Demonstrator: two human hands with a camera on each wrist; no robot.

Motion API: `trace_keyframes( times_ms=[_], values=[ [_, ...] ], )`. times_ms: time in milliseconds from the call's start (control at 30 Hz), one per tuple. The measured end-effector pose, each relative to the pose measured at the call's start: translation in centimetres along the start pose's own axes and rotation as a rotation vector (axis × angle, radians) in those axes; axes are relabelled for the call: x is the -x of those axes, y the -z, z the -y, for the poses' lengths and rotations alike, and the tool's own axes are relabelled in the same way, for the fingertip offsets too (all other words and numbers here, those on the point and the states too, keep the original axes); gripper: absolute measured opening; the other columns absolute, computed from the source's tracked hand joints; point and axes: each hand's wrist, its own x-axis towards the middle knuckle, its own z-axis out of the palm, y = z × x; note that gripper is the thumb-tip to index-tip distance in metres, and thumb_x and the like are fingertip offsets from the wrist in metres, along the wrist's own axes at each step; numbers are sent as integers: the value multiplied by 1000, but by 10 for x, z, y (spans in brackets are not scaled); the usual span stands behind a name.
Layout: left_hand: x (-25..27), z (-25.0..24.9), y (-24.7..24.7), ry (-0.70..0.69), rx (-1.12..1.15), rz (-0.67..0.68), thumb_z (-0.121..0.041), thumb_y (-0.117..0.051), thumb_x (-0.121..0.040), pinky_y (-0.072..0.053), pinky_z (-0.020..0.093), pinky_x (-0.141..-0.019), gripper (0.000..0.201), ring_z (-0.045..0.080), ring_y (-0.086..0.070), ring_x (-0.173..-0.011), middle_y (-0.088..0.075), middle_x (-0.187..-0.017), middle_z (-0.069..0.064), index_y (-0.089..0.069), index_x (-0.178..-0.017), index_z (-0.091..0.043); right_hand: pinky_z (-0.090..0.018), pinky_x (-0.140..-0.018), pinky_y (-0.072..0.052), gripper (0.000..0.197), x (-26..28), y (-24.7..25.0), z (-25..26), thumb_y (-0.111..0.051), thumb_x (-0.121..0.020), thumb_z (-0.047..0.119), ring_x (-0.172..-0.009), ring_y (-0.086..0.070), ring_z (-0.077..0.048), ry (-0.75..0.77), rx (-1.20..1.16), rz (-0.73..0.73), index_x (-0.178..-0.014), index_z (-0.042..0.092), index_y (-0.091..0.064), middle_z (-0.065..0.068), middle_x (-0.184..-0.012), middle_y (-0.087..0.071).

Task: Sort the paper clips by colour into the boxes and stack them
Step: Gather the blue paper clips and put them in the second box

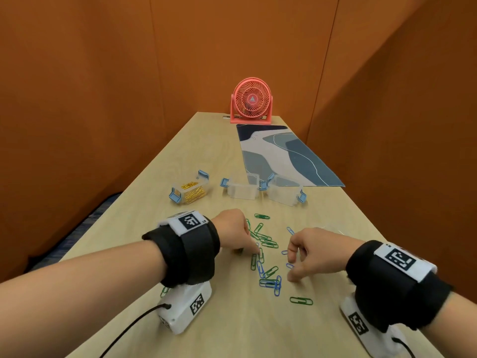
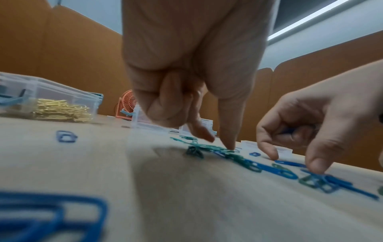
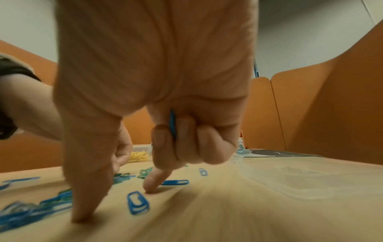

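Observation:
Green and blue paper clips (image 1: 265, 257) lie mixed on the wooden table (image 1: 144, 218) between my hands. My left hand (image 1: 254, 250) has thumb and forefinger pointing down onto the green clips (image 2: 199, 144). Its other fingers are curled, and whether they hold anything is hidden. My right hand (image 1: 291, 269) touches the table with thumb and forefinger on either side of a loose blue clip (image 3: 137, 203). Its curled fingers grip a blue clip (image 3: 172, 122). Behind the pile stand a clear box of gold clips (image 1: 189, 191) and two empty clear boxes (image 1: 242, 189) (image 1: 284, 193).
A pink desk fan (image 1: 252, 102) stands at the table's far end, with a blue patterned mat (image 1: 284, 156) in front of it. Orange partition walls close in on both sides. A single green clip (image 1: 301, 301) lies near my right wrist.

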Motion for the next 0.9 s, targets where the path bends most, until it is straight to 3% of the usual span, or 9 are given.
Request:
trace_keyframes(
  times_ms=[100,200,267,400,500,600,700,800,900],
  values=[
    [-4,-4,-2,-15,-90,-57,-29,-77,-75,-52,31,-78,34,21,-64,-90,-71,-97,9,-72,-97,-4,-16,-54,-31,22,-2,1,0,-77,-73,32,-63,-44,-2,-30,5,-15,-86,21,-62,13,-68,-48],
    [-9,-6,-2,-24,-165,-79,-24,-75,-77,-55,33,-83,30,25,-66,-95,-71,-100,12,-71,-98,-3,-13,-52,-31,12,-6,0,0,-75,-76,25,-59,-46,0,-5,0,1,-79,23,-63,15,-64,-52],
    [-10,-7,-2,-6,-180,-46,-25,-75,-77,-53,31,-78,29,23,-64,-90,-69,-95,10,-70,-95,-3,-13,-54,-34,10,-6,1,1,-73,-77,23,-59,-47,0,7,-5,27,-76,23,-64,16,-64,-55],
    [-3,-8,0,44,-171,45,-32,-72,-78,-39,22,-53,26,14,-48,-64,-52,-69,1,-57,-72,-12,-17,-61,-40,11,-7,0,-1,-66,-81,26,-63,-48,-6,10,29,61,-73,20,-61,10,-65,-54],
    [-1,-4,1,62,-112,98,-36,-60,-86,-40,20,-54,24,13,-47,-64,-54,-75,1,-62,-88,-12,-22,-63,-40,22,-8,-2,-2,-57,-84,30,-62,-44,-9,6,60,66,-65,21,-51,7,-65,-50],
    [3,-3,2,101,328,150,-23,-48,-91,-37,18,-49,17,12,-44,-56,-49,-68,2,-53,-79,-12,-21,-63,-38,19,-8,1,1,-51,-87,31,-65,-44,-9,23,1,32,-72,20,-49,7,-70,-49],
    [9,-2,3,155,763,201,-4,-38,-84,-35,16,-40,11,14,-43,-51,-49,-68,7,-43,-75,-7,-19,-65,-43,15,-6,7,10,-50,-88,26,-65,-50,-7,107,-183,-48,-75,19,-50,6,-72,-55],
    [13,0,2,158,977,299,3,-28,-79,-40,17,-37,16,15,-47,-45,-48,-68,10,-41,-74,-5,-16,-59,-46,7,-3,11,24,-54,-87,17,-57,-54,-3,212,-405,-92,-80,17,-55,4,-68,-60],
    [15,0,-1,143,1135,379,8,-20,-73,-47,17,-42,32,19,-50,-54,-53,-66,12,-51,-77,2,-19,-62,-50,7,-4,10,33,-57,-84,7,-56,-57,-6,306,-526,-139,-82,14,-59,1,-64,-64]
  ],
)
